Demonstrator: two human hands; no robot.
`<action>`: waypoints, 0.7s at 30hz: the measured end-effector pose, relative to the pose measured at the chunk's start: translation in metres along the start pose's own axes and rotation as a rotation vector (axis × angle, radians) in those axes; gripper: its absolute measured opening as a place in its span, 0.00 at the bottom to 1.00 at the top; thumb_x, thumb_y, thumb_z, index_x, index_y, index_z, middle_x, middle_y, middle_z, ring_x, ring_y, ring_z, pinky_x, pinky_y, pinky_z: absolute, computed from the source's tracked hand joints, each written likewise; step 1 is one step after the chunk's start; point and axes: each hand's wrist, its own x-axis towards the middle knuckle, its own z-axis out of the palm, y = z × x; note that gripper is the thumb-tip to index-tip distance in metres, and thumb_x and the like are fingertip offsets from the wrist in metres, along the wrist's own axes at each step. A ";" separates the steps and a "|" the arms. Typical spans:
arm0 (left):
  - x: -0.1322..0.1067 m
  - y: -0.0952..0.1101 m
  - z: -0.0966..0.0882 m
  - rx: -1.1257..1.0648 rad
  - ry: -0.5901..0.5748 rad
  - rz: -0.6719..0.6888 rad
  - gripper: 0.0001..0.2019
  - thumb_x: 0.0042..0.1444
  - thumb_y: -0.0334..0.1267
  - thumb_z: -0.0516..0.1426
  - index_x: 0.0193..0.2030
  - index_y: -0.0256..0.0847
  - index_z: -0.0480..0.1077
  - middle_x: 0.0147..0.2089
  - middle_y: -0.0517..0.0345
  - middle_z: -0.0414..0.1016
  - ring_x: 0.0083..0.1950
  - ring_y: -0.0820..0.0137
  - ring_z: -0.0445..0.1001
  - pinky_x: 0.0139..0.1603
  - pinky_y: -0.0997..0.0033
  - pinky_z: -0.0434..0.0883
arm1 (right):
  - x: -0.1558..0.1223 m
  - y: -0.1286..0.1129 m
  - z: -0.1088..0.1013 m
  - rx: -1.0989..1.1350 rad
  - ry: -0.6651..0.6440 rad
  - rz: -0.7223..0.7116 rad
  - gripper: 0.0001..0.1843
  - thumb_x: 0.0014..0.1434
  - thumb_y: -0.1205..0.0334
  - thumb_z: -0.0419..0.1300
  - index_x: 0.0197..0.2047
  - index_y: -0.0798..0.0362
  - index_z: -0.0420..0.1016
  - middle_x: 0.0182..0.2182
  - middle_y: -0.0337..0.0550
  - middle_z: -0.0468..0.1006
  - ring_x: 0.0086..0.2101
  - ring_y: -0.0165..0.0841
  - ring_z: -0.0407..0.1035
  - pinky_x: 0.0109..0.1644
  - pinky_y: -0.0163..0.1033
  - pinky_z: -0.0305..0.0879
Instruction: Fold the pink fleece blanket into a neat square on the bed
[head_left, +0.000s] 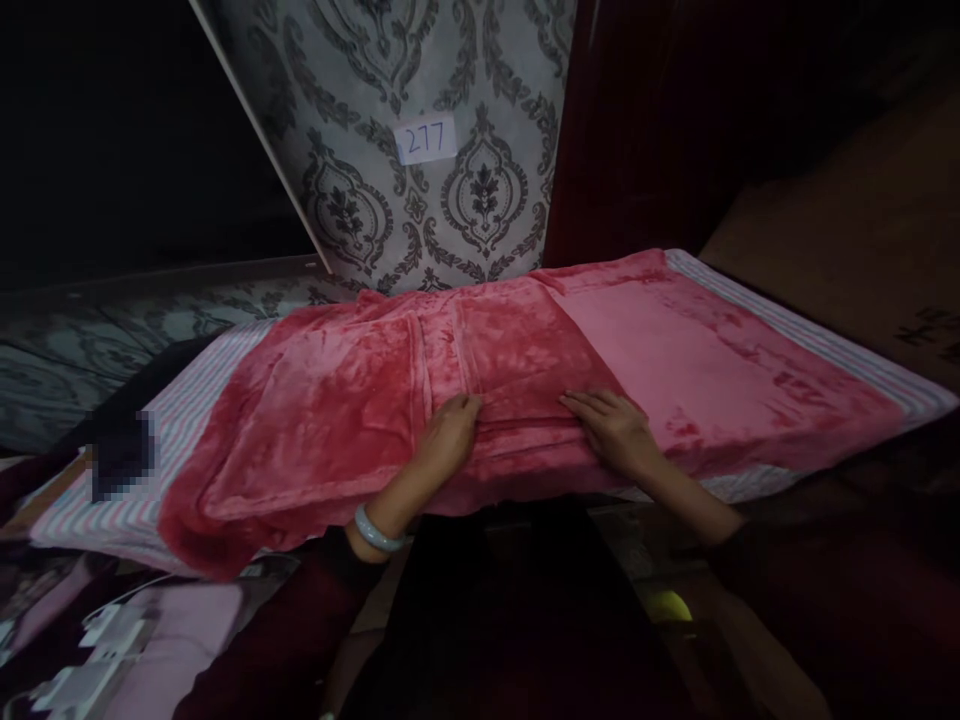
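A red plush blanket [337,400] lies across a long striped surface, with its left part and middle folded over in layers. My left hand [450,432], below a pale bangle [375,532], has its fingers curled on the near edge of the middle fold and pinches the cloth there. To its right, my right hand [619,432] rests on the same folded section near its right edge, fingers stretched out over the fabric. My right thumb is hard to make out. Right of the fold, the blanket spreads in a single flatter sheet with a smoother pink area.
The striped cloth [202,390] shows at both ends beneath the blanket. Patterned wallpaper [360,90] with a paper marked 277 [426,138] stands behind. A brown cardboard box [847,210] leans close on the right. White power strips [97,650] sit low at left.
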 end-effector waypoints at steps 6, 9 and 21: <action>0.000 0.001 -0.011 0.035 -0.101 0.104 0.27 0.54 0.23 0.53 0.62 0.38 0.66 0.56 0.44 0.71 0.55 0.57 0.73 0.59 0.56 0.72 | 0.003 -0.005 -0.006 -0.067 -0.163 0.052 0.26 0.68 0.65 0.54 0.67 0.57 0.71 0.61 0.55 0.75 0.59 0.47 0.68 0.59 0.53 0.67; 0.006 0.001 -0.014 0.068 -0.124 0.095 0.24 0.58 0.23 0.51 0.61 0.39 0.68 0.54 0.45 0.72 0.54 0.58 0.73 0.56 0.57 0.72 | 0.013 -0.010 -0.007 -0.144 -0.235 0.072 0.28 0.67 0.70 0.52 0.69 0.55 0.69 0.61 0.55 0.75 0.58 0.47 0.68 0.58 0.52 0.67; -0.014 0.020 -0.025 0.209 -0.128 0.082 0.18 0.57 0.24 0.52 0.53 0.38 0.72 0.46 0.45 0.78 0.49 0.57 0.77 0.53 0.56 0.73 | -0.005 -0.012 -0.014 -0.109 -0.137 -0.033 0.32 0.61 0.78 0.50 0.66 0.56 0.73 0.59 0.54 0.77 0.56 0.43 0.70 0.53 0.48 0.68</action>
